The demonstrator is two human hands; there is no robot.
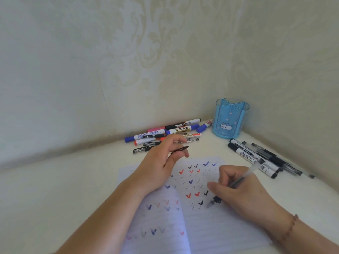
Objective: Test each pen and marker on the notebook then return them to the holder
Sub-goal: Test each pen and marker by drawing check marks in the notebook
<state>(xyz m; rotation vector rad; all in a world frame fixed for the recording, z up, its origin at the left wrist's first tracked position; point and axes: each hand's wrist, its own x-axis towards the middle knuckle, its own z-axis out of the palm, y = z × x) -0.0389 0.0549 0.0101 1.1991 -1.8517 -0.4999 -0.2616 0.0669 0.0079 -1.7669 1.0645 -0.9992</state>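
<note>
Writing on the open notebook [201, 226], the right hand [236, 187] is clamped on a clear pen [238, 181], its tip just above the page beside rows of ticks. The left hand [161, 162] pinches the pen's dark cap [180, 149] above the notebook's far edge. Beyond the left hand lies a heap of markers [165, 133]; beyond the right hand stands the empty blue holder [230, 121]. Testing seems underway; next probably comes recapping.

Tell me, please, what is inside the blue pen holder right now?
The blue pen holder shows only its inner dividers through the translucent walls; no pens stand above its rim. The bottoms of its compartments are hidden behind the printed front.
</note>
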